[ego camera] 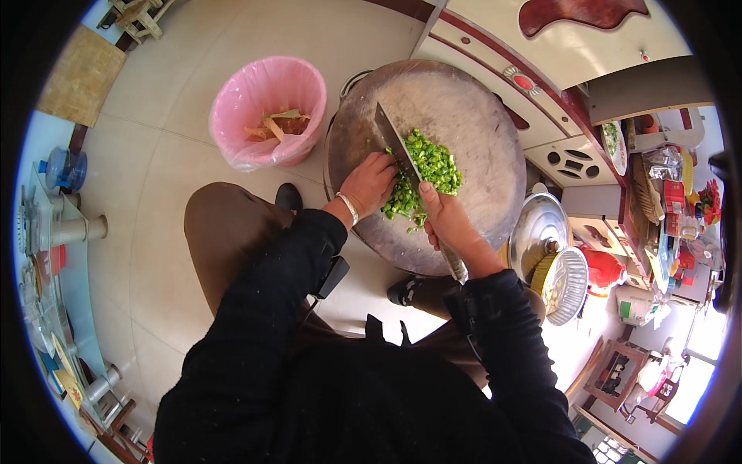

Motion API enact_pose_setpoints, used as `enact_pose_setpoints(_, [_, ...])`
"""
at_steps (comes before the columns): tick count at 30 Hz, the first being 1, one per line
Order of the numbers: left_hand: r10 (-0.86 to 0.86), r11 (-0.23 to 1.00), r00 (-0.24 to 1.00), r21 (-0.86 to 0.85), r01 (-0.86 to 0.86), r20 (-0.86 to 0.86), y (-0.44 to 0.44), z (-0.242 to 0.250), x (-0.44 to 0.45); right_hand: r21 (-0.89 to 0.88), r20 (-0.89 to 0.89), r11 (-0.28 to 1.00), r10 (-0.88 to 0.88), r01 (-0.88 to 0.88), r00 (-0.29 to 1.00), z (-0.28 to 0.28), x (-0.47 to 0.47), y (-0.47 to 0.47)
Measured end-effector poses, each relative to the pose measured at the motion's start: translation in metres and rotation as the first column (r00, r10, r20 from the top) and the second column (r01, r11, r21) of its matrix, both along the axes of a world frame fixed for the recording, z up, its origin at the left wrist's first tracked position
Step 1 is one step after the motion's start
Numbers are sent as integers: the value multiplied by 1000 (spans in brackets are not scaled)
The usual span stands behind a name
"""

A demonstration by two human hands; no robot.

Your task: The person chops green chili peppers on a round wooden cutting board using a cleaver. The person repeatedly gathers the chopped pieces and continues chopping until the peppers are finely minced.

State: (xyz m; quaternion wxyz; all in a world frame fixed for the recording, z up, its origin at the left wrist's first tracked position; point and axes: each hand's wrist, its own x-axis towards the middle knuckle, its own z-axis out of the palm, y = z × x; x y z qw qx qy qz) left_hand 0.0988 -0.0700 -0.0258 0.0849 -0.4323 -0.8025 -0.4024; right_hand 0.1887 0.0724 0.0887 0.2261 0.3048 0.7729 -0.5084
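My right hand (pixel 446 214) is wrapped around the handle of a Chinese cleaver (pixel 397 139). Its thumb lies along the base of the blade, and the blade points up and left across a heap of finely chopped green vegetable (pixel 432 162). Beside the blade's left face, my left hand (pixel 368 182), with a silver bracelet at the wrist, rests against the greens with its fingers bent together. Its fingertips are partly hidden, so whether they pinch any greens is unclear. Under both hands lies a large round wooden chopping block (pixel 484 145).
Left of the block stands a pink lined bin (pixel 266 110) with scraps inside. On the right are a metal lid (pixel 539 223), a ribbed bowl (pixel 562 287) and a red kettle-like container (pixel 600 269). Cream cabinets (pixel 493 64) border the block's far side. My knees flank the near side.
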Motion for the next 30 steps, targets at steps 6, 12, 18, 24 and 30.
enact_pose_setpoints(6, [3,1000,1000,-9,-3,21,0,0,1,88,-36,996,35,-32,999,-20,-12,-10])
enact_pose_setpoints(12, [25,999,1000,-22,-25,0,-1,5,1,66,-40,998,18,-16,999,-10,-8,-5])
enact_pose_setpoints(18, [14,1000,1000,-6,-14,-9,0,0,1,25,4,999,31,-31,1000,-10,0,-2])
enact_pose_setpoints(24, [11,999,998,-37,-13,-56,-3,10,-3,83,76,996,0,-7,997,-28,-4,-1])
enact_pose_setpoints(30, [13,997,1000,-70,-13,7,-9,9,-13,-86,-13,989,-121,119,993,-8,8,4])
